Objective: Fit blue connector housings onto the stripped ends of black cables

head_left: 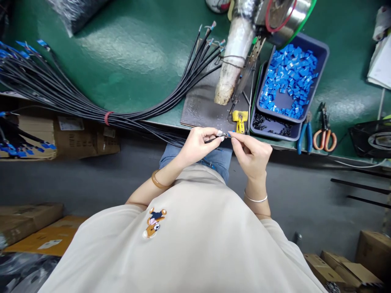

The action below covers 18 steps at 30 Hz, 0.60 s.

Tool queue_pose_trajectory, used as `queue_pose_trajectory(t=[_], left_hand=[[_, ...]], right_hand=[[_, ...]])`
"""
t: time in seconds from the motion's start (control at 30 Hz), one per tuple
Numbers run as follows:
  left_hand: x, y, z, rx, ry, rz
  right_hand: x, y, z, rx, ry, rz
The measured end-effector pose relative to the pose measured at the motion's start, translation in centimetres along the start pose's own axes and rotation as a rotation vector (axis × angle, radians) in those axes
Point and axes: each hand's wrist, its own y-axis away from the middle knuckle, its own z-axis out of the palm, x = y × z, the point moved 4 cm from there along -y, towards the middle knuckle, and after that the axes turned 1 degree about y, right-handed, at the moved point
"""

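Note:
Just in front of the bench edge, my left hand [200, 143] pinches the end of a black cable [210, 141] between thumb and forefinger. My right hand [252, 150] meets it from the other side, its thumb and forefinger closed on the thin wires at the cable's tip, where a speck of blue shows. The wires are too small to make out in detail. A yellow tool [240, 121] lies on the dark plate [201, 103] just beyond my fingers. Bound with a red tie [107, 118], a bundle of black cables [146, 114] stretches across the bench to the left.
Right of the plate, a grey bin of blue connectors [287, 77] rests over a bin of small black parts [271, 125]. Blue-handled pliers [304, 132] and orange-handled scissors [325, 132] lie beside them. A pale wrapped tube [235, 61] overhangs the plate. Cardboard boxes [70, 138] stand below, left.

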Motion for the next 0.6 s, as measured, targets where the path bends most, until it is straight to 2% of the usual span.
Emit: queue_pose_trajectory(t=[0.1, 0.2, 0.4, 0.6], left_hand=[[0.0, 0.1, 0.2, 0.022, -0.096, 0.027], [-0.1, 0.3, 0.3, 0.046, -0.183, 0.068], [0.3, 0.3, 0.1, 0.154, -0.312, 0.188], [1.0, 0.3, 0.2, 0.189, -0.398, 0.294]], right_hand=[[0.0, -0.1, 0.5, -0.057, -0.014, -0.009], [0.4, -0.1, 0.9, -0.137, -0.033, 0.053], [1.0, 0.1, 0.3, 0.016, -0.014, 0.231], [0.9, 0.1, 1.4, -0.021, -0.037, 0.231]])
